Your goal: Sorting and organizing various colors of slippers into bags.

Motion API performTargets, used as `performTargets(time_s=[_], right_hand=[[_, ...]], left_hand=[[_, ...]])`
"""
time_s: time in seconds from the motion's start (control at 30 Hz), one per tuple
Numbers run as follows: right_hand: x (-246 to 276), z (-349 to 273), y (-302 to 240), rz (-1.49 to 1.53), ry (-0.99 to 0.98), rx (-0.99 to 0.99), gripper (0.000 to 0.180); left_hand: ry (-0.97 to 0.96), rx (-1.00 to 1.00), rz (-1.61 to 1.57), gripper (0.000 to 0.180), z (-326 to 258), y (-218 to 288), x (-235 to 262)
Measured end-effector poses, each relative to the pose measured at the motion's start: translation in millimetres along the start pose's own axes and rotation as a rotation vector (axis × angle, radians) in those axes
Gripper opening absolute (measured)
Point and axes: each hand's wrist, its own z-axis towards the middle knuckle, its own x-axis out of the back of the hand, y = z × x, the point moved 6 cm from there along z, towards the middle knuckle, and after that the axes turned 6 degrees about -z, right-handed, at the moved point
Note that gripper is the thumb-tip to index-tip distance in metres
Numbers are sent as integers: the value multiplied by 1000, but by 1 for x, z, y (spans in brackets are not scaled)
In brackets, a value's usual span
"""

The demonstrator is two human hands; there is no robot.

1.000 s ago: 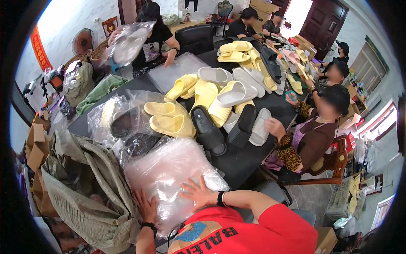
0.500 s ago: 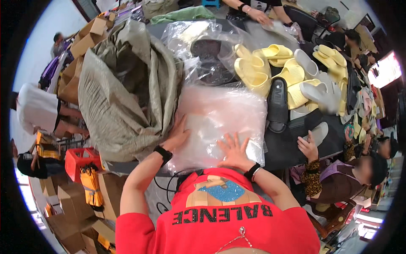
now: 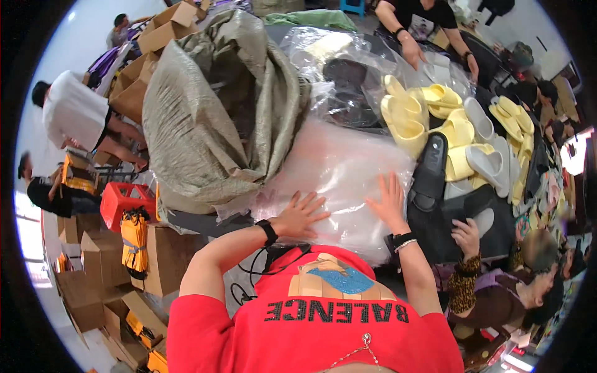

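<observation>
A stack of clear plastic bags (image 3: 348, 168) lies flat on the table in front of me. My left hand (image 3: 301, 216) rests on the stack's near left part, fingers stretched out. Near its right edge, my right hand (image 3: 390, 202) lies flat with spread fingers. Neither hand grips anything. Just left of the stack stands a big grey-green woven sack (image 3: 211, 124) with its mouth gaping. Beyond the stack are black slippers (image 3: 348, 93) in clear bags, and to the right a black slipper (image 3: 428, 177) beside several yellow slippers (image 3: 460, 130).
Across the table a co-worker's hand (image 3: 411, 51) is over bagged slippers. At the right another person's hand (image 3: 466, 237) is by a grey slipper (image 3: 484, 222). Grey slippers (image 3: 488, 165) lie among the yellow ones. A red plastic stool (image 3: 126, 204) and cardboard boxes (image 3: 165, 255) stand at the left.
My left hand has moved from the stack's left edge to its near side. My right hand has slid farther out toward the right edge. The view has shifted slightly.
</observation>
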Motion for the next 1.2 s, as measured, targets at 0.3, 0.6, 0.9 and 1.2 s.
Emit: performTargets(time_s=[0.3, 0.6, 0.9, 1.2], right_hand=[[-2, -14, -62, -198, -186, 25, 78], [-16, -36, -97, -35, -264, 91, 83], [-25, -36, -87, 19, -298, 56, 86], [-23, -46, -92, -35, -115, 68, 80]], left_hand=[[836, 53, -303, 48, -6, -36, 242], [346, 668, -188, 73, -62, -224, 205], [-50, 814, 557, 56, -25, -436, 83], [-14, 832, 380, 55, -13, -307, 166]])
